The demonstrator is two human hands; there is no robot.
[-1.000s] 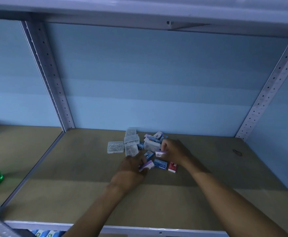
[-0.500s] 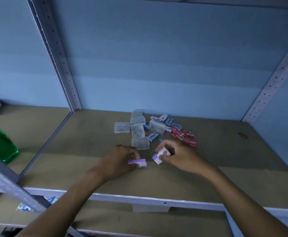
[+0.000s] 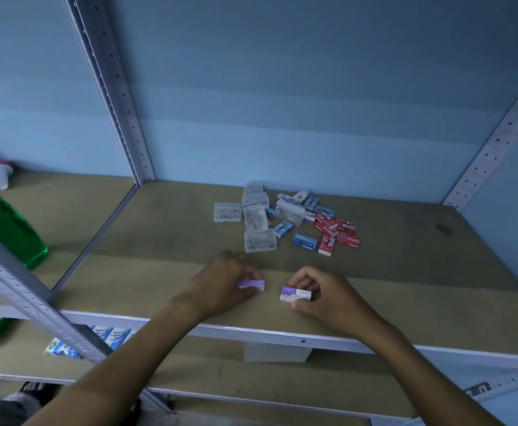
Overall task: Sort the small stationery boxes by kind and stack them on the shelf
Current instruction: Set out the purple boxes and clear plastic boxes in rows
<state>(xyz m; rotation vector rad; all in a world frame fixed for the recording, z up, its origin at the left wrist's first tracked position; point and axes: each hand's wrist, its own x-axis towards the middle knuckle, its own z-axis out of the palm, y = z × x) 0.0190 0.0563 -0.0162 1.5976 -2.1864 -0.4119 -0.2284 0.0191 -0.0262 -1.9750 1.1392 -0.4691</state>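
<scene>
My left hand (image 3: pixel 223 281) pinches a purple box (image 3: pixel 251 285) between curled fingers and thumb, low over the shelf (image 3: pixel 147 281); whether the box rests on the board I cannot tell. My knuckles hide most of it, so only its purple top edge and a pale strip show. My right hand (image 3: pixel 325 298) pinches a second purple box (image 3: pixel 295 294), fingertips on its far edge and thumb on its near corner, the printed face turned up. The print is too small to read. The two boxes sit near each other but apart, with bare board between them.

Beyond my fingers lies the unsorted pile. The clear boxes (image 3: pixel 255 219) lie past my left hand, with thin metal bits inside that I cannot name. The blue boxes (image 3: pixel 304 241) and red boxes (image 3: pixel 337 233) lie past my right, some overlapping, with more purple ones half buried behind. Far off to my left a green bottle (image 3: pixel 5 222) is cut by the frame's edge.
</scene>
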